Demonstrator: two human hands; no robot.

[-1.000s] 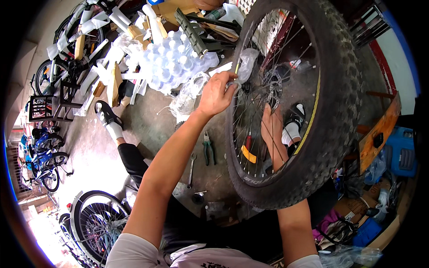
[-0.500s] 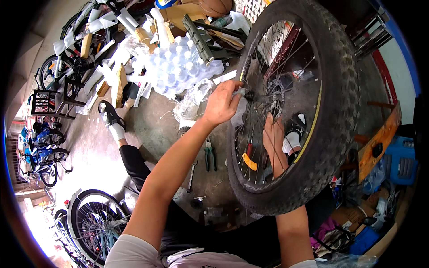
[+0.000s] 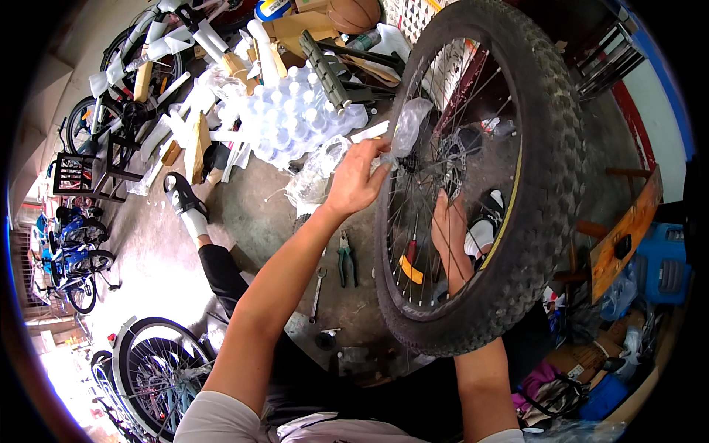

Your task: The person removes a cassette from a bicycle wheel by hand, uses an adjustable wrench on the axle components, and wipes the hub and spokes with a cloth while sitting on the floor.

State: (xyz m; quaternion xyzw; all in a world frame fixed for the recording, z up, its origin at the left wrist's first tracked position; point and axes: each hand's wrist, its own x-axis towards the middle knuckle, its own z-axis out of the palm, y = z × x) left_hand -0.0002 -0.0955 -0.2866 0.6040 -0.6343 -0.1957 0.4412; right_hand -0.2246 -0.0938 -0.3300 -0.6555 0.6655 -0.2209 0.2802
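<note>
A bicycle wheel (image 3: 528, 244) with a knobbly black tyre stands tilted in front of me, its spokes and disc rotor (image 3: 452, 168) showing. My left hand (image 3: 357, 181) is at the near side of the hub (image 3: 405, 164), thumb and fingers pinched on a piece of clear plastic film (image 3: 411, 125) that sticks up beside the spokes. My right hand (image 3: 448, 225) reaches behind the wheel and shows between the spokes. Its fingertips are at the hub's far side, below the rotor, gripping the wheel there; part of the grip is hidden.
Green-handled pliers (image 3: 346, 262) and a wrench (image 3: 317, 295) lie on the floor. Beyond are shrink-wrapped bottles (image 3: 292, 118), cardboard and foam wrapping. A wooden bench (image 3: 628, 236) and a blue case (image 3: 662, 262) stand at right; bicycles (image 3: 159, 376) are at left.
The clear plastic film has swung from hanging below my left hand to standing above it. My left hand has shifted slightly left and down; the wheel has moved slightly left.
</note>
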